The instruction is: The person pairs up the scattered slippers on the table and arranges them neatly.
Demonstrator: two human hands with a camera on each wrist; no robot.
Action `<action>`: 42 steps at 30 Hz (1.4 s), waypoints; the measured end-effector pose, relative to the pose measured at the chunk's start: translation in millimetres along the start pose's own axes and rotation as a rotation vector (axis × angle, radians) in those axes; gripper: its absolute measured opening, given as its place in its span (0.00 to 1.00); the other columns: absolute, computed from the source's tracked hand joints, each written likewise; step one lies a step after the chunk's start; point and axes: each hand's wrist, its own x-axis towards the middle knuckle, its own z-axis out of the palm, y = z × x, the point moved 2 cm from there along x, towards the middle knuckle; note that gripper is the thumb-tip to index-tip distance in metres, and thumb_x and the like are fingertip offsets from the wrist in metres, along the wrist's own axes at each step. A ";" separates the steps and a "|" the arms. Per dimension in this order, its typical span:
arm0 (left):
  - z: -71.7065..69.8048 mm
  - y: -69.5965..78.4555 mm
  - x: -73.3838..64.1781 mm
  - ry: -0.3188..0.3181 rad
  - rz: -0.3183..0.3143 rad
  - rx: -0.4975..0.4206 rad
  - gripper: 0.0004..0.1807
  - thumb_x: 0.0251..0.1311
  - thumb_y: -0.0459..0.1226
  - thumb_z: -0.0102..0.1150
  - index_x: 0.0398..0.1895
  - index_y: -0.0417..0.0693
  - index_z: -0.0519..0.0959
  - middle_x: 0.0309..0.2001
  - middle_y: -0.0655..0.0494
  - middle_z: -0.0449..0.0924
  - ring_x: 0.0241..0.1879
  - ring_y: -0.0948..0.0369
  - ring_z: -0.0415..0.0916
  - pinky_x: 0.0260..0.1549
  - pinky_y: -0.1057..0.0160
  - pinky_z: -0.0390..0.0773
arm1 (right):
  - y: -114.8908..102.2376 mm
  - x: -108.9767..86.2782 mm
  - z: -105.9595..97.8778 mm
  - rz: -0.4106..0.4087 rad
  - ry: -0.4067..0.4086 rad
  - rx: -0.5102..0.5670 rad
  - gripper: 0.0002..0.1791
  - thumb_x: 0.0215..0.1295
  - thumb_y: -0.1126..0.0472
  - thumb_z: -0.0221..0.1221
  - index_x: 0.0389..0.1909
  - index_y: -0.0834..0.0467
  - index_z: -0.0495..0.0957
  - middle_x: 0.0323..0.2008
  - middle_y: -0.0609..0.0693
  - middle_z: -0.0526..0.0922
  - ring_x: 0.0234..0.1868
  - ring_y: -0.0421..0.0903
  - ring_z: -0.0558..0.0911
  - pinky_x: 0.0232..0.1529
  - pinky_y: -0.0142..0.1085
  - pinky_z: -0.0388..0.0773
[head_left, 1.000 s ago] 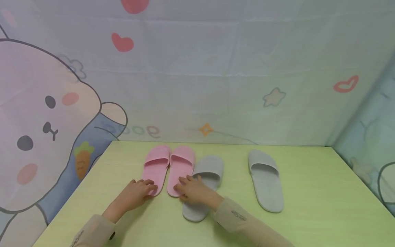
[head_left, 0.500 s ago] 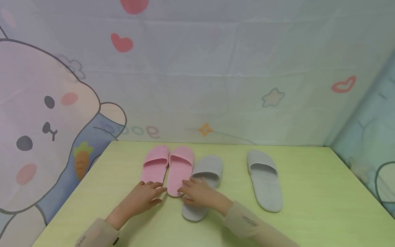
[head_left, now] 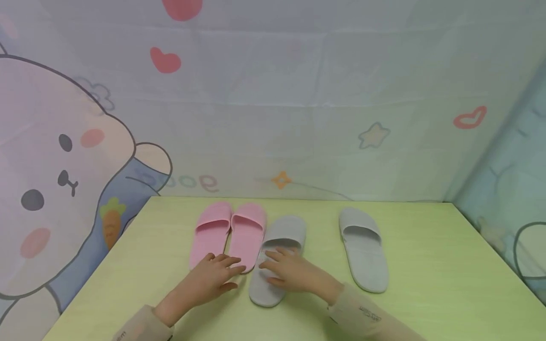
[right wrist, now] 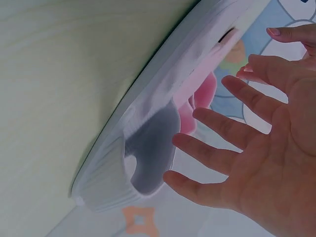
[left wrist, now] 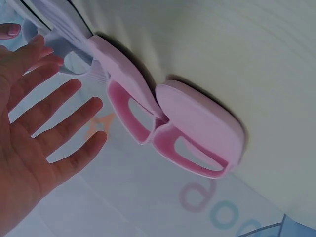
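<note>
Two pink slippers stand side by side at the table's left, the left pink slipper (head_left: 210,237) and the right pink slipper (head_left: 247,235), toes toward the wall. A grey slipper (head_left: 265,289) lies slightly slanted against the right pink one. My left hand (head_left: 211,279) hovers over the heel ends of the pink pair, fingers spread and holding nothing. Above the grey slipper is my right hand (head_left: 294,272), fingers apart and empty. In both wrist views the left palm (left wrist: 29,153) and right palm (right wrist: 276,143) show free of any object.
Another grey slipper (head_left: 365,255) lies apart on the right of the light green table (head_left: 435,274). A cloth backdrop (head_left: 264,94) with cartoon prints rises behind the table's far edge and along its right side.
My left hand has lifted from the left pink slipper and moved right. My right hand has drawn off the right pink slipper to above the grey one. The pink slippers barely shift.
</note>
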 end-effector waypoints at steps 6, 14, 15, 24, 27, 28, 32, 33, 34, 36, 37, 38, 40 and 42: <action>-0.8 11.5 7.0 0.016 0.040 0.046 0.21 0.46 0.49 0.62 0.45 0.56 0.77 0.46 0.57 0.79 0.43 0.58 0.75 0.34 0.57 0.73 | 6.6 -14.0 0.0 0.008 0.013 0.012 0.18 0.62 0.49 0.51 0.53 0.45 0.69 0.60 0.51 0.69 0.60 0.56 0.67 0.52 0.59 0.64; -0.5 25.1 12.9 0.018 0.088 0.070 0.20 0.45 0.50 0.62 0.44 0.57 0.77 0.47 0.59 0.78 0.44 0.58 0.75 0.37 0.57 0.73 | 14.8 -38.0 -3.5 0.037 0.026 0.080 0.18 0.61 0.51 0.52 0.52 0.47 0.70 0.59 0.53 0.69 0.59 0.57 0.67 0.49 0.61 0.64; -0.1 26.5 13.3 0.017 0.090 0.070 0.20 0.45 0.50 0.62 0.44 0.57 0.77 0.47 0.59 0.78 0.45 0.58 0.75 0.37 0.56 0.73 | 15.8 -40.7 -4.3 0.041 0.030 0.097 0.18 0.61 0.51 0.53 0.52 0.47 0.70 0.59 0.54 0.70 0.59 0.57 0.67 0.49 0.61 0.63; 0.7 36.4 19.7 0.018 0.117 0.070 0.21 0.47 0.51 0.60 0.47 0.59 0.76 0.48 0.59 0.77 0.48 0.58 0.74 0.39 0.57 0.73 | 27.8 -60.8 -10.4 0.081 0.047 0.174 0.19 0.61 0.53 0.52 0.54 0.49 0.70 0.59 0.55 0.69 0.59 0.60 0.67 0.50 0.64 0.61; 0.3 39.1 22.5 0.026 0.128 0.067 0.21 0.48 0.51 0.59 0.47 0.59 0.75 0.49 0.59 0.77 0.49 0.58 0.73 0.40 0.57 0.72 | 33.1 -68.4 -10.8 0.094 0.061 0.178 0.19 0.61 0.53 0.52 0.54 0.49 0.70 0.59 0.55 0.69 0.59 0.61 0.67 0.50 0.64 0.61; 0.3 39.9 23.4 0.028 0.131 0.065 0.21 0.48 0.51 0.59 0.47 0.59 0.75 0.49 0.59 0.77 0.49 0.57 0.73 0.40 0.57 0.72 | 34.7 -71.0 -11.1 0.098 0.067 0.179 0.19 0.61 0.53 0.52 0.54 0.49 0.70 0.59 0.55 0.69 0.59 0.61 0.66 0.50 0.63 0.61; 0.9 43.8 27.1 0.020 0.144 0.069 0.22 0.49 0.52 0.58 0.49 0.60 0.74 0.50 0.60 0.76 0.50 0.57 0.72 0.40 0.58 0.71 | 40.1 -80.8 -11.6 0.110 0.082 0.175 0.19 0.61 0.53 0.52 0.53 0.48 0.70 0.59 0.56 0.69 0.60 0.61 0.66 0.51 0.63 0.61; 1.3 44.8 28.0 0.017 0.149 0.070 0.22 0.49 0.52 0.57 0.49 0.60 0.73 0.50 0.60 0.75 0.50 0.57 0.72 0.40 0.58 0.71 | 41.2 -83.3 -11.9 0.113 0.086 0.174 0.19 0.61 0.53 0.53 0.53 0.49 0.70 0.59 0.56 0.69 0.60 0.61 0.66 0.51 0.63 0.61; 1.8 45.8 28.7 0.013 0.154 0.071 0.22 0.49 0.53 0.57 0.49 0.61 0.73 0.50 0.60 0.75 0.51 0.56 0.72 0.40 0.58 0.71 | 42.2 -85.9 -12.1 0.114 0.090 0.171 0.19 0.61 0.53 0.53 0.53 0.49 0.71 0.59 0.56 0.69 0.59 0.61 0.67 0.50 0.63 0.61; 2.9 47.8 29.7 0.004 0.162 0.064 0.23 0.50 0.53 0.56 0.50 0.61 0.73 0.51 0.60 0.75 0.51 0.56 0.71 0.41 0.58 0.71 | 44.1 -91.0 -12.4 0.118 0.097 0.162 0.19 0.60 0.54 0.54 0.53 0.49 0.71 0.59 0.57 0.70 0.59 0.62 0.67 0.49 0.63 0.61; 3.7 48.6 30.0 0.003 0.166 0.062 0.23 0.50 0.54 0.56 0.50 0.61 0.73 0.51 0.61 0.75 0.52 0.56 0.71 0.42 0.58 0.70 | 45.0 -93.6 -12.5 0.120 0.102 0.160 0.19 0.60 0.54 0.54 0.53 0.49 0.71 0.59 0.57 0.70 0.59 0.62 0.67 0.49 0.63 0.62; 4.3 49.3 30.1 0.000 0.170 0.060 0.23 0.50 0.54 0.56 0.50 0.61 0.73 0.51 0.61 0.75 0.52 0.56 0.71 0.42 0.57 0.71 | 45.9 -96.3 -12.4 0.121 0.107 0.155 0.19 0.60 0.54 0.54 0.53 0.49 0.71 0.58 0.57 0.70 0.58 0.62 0.67 0.49 0.63 0.62; 5.8 50.6 30.7 0.001 0.179 0.057 0.23 0.49 0.54 0.56 0.50 0.61 0.73 0.51 0.61 0.75 0.52 0.56 0.71 0.42 0.57 0.71 | 48.1 -101.6 -11.7 0.125 0.114 0.152 0.19 0.59 0.55 0.54 0.53 0.50 0.71 0.58 0.58 0.70 0.58 0.62 0.68 0.48 0.64 0.62; 7.5 51.4 32.0 0.004 0.187 0.058 0.24 0.49 0.55 0.56 0.50 0.61 0.74 0.51 0.61 0.75 0.52 0.56 0.71 0.42 0.57 0.71 | 50.9 -106.8 -10.8 0.131 0.122 0.149 0.19 0.59 0.55 0.55 0.53 0.50 0.71 0.58 0.58 0.70 0.58 0.63 0.68 0.48 0.64 0.62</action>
